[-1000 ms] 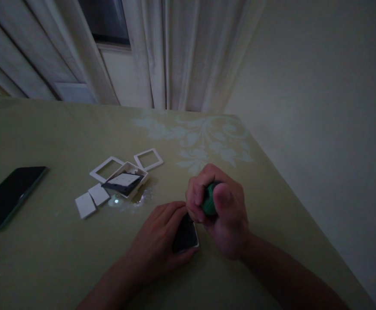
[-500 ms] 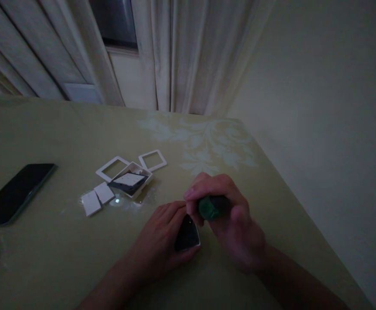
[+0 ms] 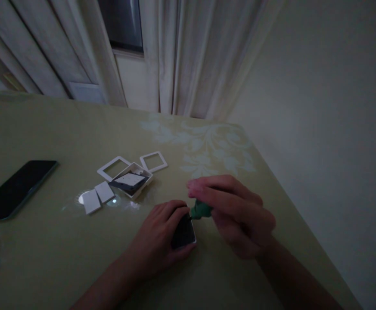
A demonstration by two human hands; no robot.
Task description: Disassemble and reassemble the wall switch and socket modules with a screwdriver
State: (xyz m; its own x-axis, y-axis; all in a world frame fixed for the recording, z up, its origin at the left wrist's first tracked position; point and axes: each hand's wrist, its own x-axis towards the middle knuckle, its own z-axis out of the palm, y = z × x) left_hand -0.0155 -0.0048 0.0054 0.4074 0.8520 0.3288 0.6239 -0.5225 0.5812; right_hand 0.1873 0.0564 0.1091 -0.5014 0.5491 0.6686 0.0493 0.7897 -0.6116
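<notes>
My left hand is wrapped around a small box-like part with a dark face and a white rim, low on the table. It looks like the back of a wall switch, but the fingers cover much of it. My right hand grips a screwdriver by its green handle. The tool is tilted, and its short dark tip meets the part's upper right area near my left fingertips. Whether the tip sits in a screw I cannot tell.
Beyond my left hand, a white housing holds a dark plate with a white face. Around it lie two white frames, one on its left and one behind, plus two white square covers. A dark phone rests at left.
My right hand's grip has changed: fingers are stretched more, and the screwdriver leans further over, showing its tip. My left hand still holds the part; the view has shifted slightly.
</notes>
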